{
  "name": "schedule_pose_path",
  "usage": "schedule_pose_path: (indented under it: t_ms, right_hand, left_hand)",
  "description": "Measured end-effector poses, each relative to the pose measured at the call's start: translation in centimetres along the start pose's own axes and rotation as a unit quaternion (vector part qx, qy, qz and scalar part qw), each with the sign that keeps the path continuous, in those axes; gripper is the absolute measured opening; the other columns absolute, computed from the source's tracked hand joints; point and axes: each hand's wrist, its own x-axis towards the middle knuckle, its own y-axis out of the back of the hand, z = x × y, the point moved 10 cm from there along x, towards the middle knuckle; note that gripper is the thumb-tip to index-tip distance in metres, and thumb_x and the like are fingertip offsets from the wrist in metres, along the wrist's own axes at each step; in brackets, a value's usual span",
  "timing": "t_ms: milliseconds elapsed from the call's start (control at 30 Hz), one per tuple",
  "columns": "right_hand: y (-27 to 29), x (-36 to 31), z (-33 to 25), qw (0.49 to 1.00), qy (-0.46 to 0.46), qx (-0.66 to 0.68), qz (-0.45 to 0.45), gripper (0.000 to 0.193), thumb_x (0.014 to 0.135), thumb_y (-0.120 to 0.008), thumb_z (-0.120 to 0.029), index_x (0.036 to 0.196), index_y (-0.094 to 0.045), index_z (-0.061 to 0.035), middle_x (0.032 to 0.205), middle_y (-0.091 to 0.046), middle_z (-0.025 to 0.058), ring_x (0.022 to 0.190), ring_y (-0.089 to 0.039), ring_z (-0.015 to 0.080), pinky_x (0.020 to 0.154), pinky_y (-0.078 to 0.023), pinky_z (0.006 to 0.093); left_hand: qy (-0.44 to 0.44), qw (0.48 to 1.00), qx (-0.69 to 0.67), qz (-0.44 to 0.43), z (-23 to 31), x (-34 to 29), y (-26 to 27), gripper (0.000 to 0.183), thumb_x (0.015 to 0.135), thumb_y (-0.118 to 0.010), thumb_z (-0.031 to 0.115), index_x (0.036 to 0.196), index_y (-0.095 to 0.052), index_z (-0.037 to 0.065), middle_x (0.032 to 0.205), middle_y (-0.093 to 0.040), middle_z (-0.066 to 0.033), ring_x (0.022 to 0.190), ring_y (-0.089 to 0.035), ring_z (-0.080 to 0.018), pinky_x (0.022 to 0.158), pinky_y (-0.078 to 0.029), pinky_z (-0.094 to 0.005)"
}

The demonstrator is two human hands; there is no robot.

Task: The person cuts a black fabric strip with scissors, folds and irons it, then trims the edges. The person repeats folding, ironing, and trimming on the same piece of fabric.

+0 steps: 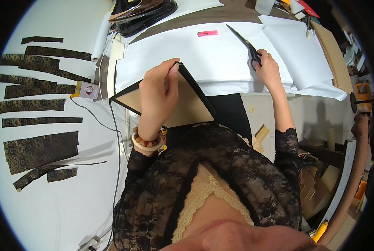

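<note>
No word or number can be made out clearly. A dark round emblem is borne by the white face of a small white-and-yellow box [87, 89], while blurred markings, too small to be read, are carried by an orange package [363, 93] at the far right.

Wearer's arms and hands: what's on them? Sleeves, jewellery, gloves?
Left hand: ungloved; a bracelet of round brown and multicoloured beads and a smooth cream bangle at the wrist. Right hand: ungloved, no wrist jewellery visible. Both arms: black lace sleeves; the right one ends in a scalloped edge on the forearm.
</note>
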Motion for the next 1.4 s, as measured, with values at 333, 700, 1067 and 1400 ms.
schedule_pose_path:
  t_ms: [333,700,1067,1400]
  right_hand:
    - [4.6,-9.1,-2.9,0.903,-0.09,0.419,-0.032,0.039,0.08,-0.082,-0.011,0.113,-0.066,0.0021,0.088,-0.067,0.0021,0.069,-0.056,0.0057,0.063,-0.045,0.0219]
    - [5.9,-19.0,-10.2,0.635,-0.122,0.694,-0.316,0.069,0.084,-0.075,-0.05,0.112,-0.064,0.0112,0.066,-0.054,-0.0001,0.052,-0.043,0.003,0.047,-0.029,0.0187]
    - [4.5,-17.5,-10.9,0.611,-0.103,0.728,-0.294,0.065,0.085,-0.073,-0.047,0.115,-0.064,0.0103,0.063,-0.053,0.0007,0.05,-0.043,0.0042,0.045,-0.031,0.0186]
    - [4.0,-15.9,-14.1,0.576,-0.071,0.743,-0.335,0.076,0.071,-0.082,-0.048,0.11,-0.064,0.0144,0.066,-0.057,0.004,0.05,-0.046,0.0073,0.044,-0.03,0.0194]
  left_hand:
    - [-0.008,0.999,0.039,-0.009,0.5,0.1,-0.4,0.011,0.098,-0.059,0.011,0.101,-0.065,0.003,0.069,-0.06,-0.0106,0.054,-0.05,-0.021,0.049,-0.04,-0.0299]
    - [-0.039,0.997,0.05,0.037,0.0,-0.8,0.0,0.009,0.099,-0.056,0.006,0.104,-0.064,0.005,0.08,-0.064,-0.0061,0.057,-0.048,-0.019,0.051,-0.039,-0.0288]
    - [-0.053,0.947,-0.019,-0.316,0.0,2.3,-0.2,0.033,0.085,-0.07,0.004,0.116,-0.06,0.005,0.088,-0.07,-0.0145,0.078,-0.069,-0.0289,0.072,-0.053,-0.0321]
    - [0.014,0.991,0.095,-0.09,1.6,-2.8,9.9,0.033,0.079,-0.07,-0.006,0.109,-0.063,0.005,0.081,-0.066,-0.0162,0.065,-0.065,-0.0347,0.059,-0.05,-0.0326]
